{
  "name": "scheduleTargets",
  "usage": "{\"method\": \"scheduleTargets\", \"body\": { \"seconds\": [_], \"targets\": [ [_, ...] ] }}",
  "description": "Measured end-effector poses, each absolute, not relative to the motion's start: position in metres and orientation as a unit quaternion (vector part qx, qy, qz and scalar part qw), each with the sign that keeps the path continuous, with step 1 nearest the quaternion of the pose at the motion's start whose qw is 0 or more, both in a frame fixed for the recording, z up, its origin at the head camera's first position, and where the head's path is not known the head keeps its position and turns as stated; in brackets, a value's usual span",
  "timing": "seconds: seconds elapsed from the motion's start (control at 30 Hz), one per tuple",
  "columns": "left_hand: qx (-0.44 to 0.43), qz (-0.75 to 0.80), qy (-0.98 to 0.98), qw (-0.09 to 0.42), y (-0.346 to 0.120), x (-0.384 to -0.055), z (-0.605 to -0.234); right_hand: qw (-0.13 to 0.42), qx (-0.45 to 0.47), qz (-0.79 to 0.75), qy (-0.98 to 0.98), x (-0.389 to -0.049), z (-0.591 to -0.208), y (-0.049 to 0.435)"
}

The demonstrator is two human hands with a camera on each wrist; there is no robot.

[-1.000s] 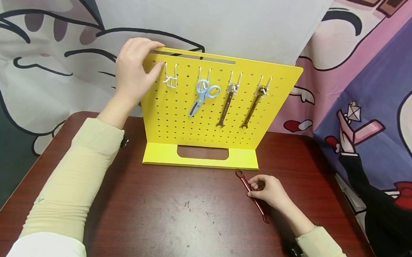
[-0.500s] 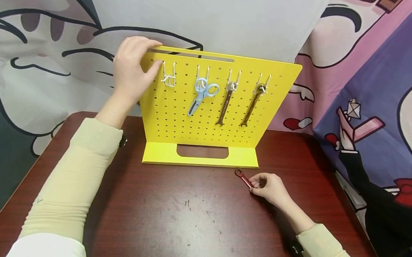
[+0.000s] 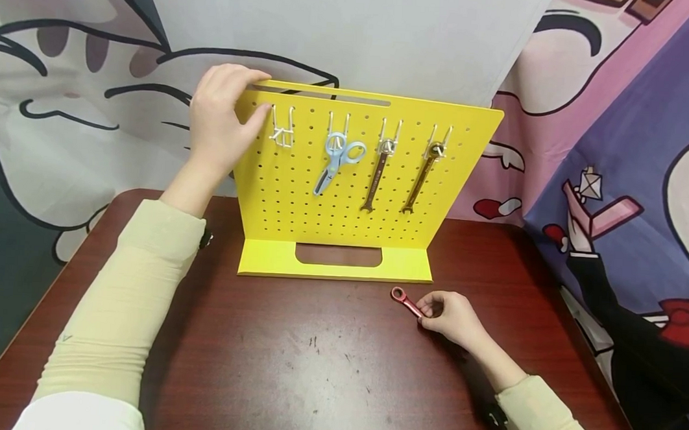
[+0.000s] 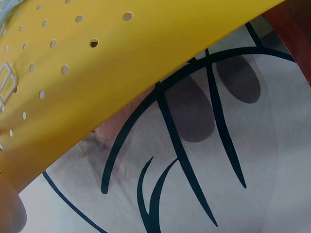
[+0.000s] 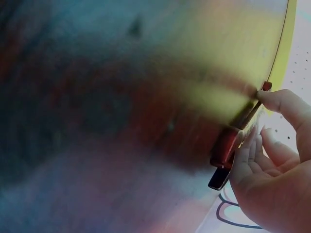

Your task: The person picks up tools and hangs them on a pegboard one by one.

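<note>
My left hand (image 3: 224,114) grips the upper left corner of a yellow pegboard (image 3: 344,218), thumb in front and fingers over the top edge. In the left wrist view, a fingertip (image 4: 9,208) shows at the edge of the board. Low over the table, just in front of the board's base, my right hand (image 3: 450,318) pinches a red combination wrench (image 3: 408,304). Its ring end points toward the base, while the hand hides its other end. The right wrist view shows the wrench (image 5: 226,145) along the fingers, with the thumb near one end.
White hooks line the board's upper part. Blue scissors (image 3: 336,156) and two wrenches, one in the middle (image 3: 375,181) and one at right (image 3: 421,180), hang there; the leftmost hook (image 3: 282,134) bears nothing. Printed cloth (image 3: 589,124) surrounds the dark red table (image 3: 290,368).
The red wrench has turned within my right hand: its open end showed below the hand earlier and is now hidden. My left hand stays on the board.
</note>
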State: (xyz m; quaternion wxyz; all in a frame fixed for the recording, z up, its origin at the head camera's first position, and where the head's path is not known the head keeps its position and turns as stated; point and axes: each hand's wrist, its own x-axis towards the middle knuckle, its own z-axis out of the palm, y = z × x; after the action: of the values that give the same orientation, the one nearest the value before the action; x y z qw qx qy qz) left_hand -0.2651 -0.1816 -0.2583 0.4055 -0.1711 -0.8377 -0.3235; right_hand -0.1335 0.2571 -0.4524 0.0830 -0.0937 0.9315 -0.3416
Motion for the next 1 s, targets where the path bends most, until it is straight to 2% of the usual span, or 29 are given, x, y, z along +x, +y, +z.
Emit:
{"method": "scheduleTargets", "body": {
  "seconds": [0.2,0.67,1.0],
  "targets": [
    [-0.173,-0.323,-0.838,0.405,-0.183,-0.265,-0.26,0.11,-0.095,-0.349,0.926,-0.132,-0.452,0.257],
    [-0.183,-0.322,-0.832,0.413,-0.183,-0.268,-0.261,0.127,-0.093,-0.38,0.911,-0.135,-0.453,0.257],
    [-0.19,-0.32,-0.83,0.415,-0.184,-0.269,-0.261,0.14,-0.096,-0.411,0.896,-0.144,-0.445,0.233]
  ]
}}
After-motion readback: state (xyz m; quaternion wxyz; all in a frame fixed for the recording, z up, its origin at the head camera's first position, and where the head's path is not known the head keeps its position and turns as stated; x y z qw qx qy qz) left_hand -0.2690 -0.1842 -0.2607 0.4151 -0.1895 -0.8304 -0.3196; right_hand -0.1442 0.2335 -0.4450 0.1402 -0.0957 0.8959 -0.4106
